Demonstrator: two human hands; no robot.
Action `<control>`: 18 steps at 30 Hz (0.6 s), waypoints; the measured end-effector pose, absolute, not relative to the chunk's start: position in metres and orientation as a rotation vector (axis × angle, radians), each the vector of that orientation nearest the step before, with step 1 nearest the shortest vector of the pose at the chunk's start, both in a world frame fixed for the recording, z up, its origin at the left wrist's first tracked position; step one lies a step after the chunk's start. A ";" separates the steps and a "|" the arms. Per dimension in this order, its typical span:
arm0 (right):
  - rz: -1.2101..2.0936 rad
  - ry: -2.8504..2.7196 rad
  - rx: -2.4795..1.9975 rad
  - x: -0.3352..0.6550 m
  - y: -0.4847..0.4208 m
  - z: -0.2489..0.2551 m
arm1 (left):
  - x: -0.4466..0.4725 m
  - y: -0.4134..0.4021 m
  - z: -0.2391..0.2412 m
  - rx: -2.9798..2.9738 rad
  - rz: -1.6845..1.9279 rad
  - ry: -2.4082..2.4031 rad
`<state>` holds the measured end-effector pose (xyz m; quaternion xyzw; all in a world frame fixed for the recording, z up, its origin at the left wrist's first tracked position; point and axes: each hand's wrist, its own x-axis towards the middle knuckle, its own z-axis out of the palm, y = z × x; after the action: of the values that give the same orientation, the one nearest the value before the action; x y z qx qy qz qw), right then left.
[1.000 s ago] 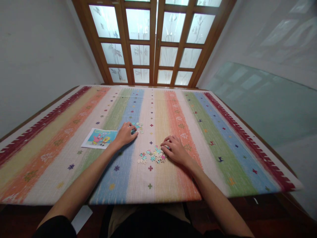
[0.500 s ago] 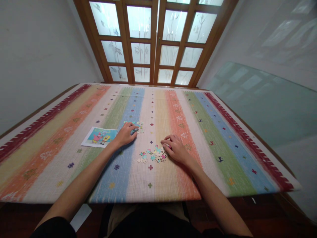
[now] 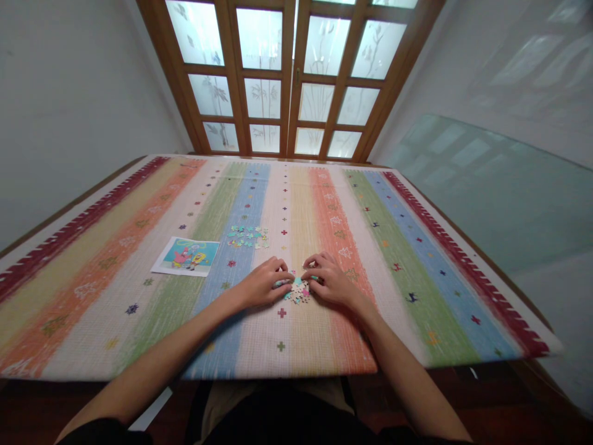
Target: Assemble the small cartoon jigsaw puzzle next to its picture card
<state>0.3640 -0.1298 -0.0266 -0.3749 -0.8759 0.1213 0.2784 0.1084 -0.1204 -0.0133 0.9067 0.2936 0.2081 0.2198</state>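
My left hand (image 3: pixel 263 283) rests palm down on the near heap of loose jigsaw pieces (image 3: pixel 298 293), fingers curled over its left part. Facing it, my right hand (image 3: pixel 327 278) has bent fingers touching the heap's right edge. What each hand's fingertips pinch is hidden. A second, flatter group of jigsaw pieces (image 3: pixel 248 236) lies farther back on the blue stripe, with no hand on it. The cartoon reference picture (image 3: pixel 186 256) lies to the left on the striped tablecloth (image 3: pixel 417 272).
The table fills the room up to a wooden glazed door (image 3: pixel 287 80) at the back. White walls close in on both sides. My dark-clothed lap shows under the near table edge.
My left hand left the far group of pieces and came back and right onto the near heap, covering its left part. My right hand stayed put.
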 end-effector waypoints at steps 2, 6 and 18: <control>0.315 -2.336 -1.009 0.365 -0.129 -0.026 | 0.109 -0.123 -0.014 2.494 0.570 0.800; 0.301 -2.337 -1.013 0.362 -0.132 -0.022 | 0.110 -0.125 -0.012 2.452 0.561 0.825; 0.422 -2.334 -1.034 0.357 -0.130 -0.031 | 0.132 -0.116 -0.017 2.472 0.557 0.944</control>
<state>0.3570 -0.1305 -0.0307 -0.3844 -0.8677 0.1569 0.2733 0.1320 -0.1160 -0.0170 0.8923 0.3410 0.2010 0.2171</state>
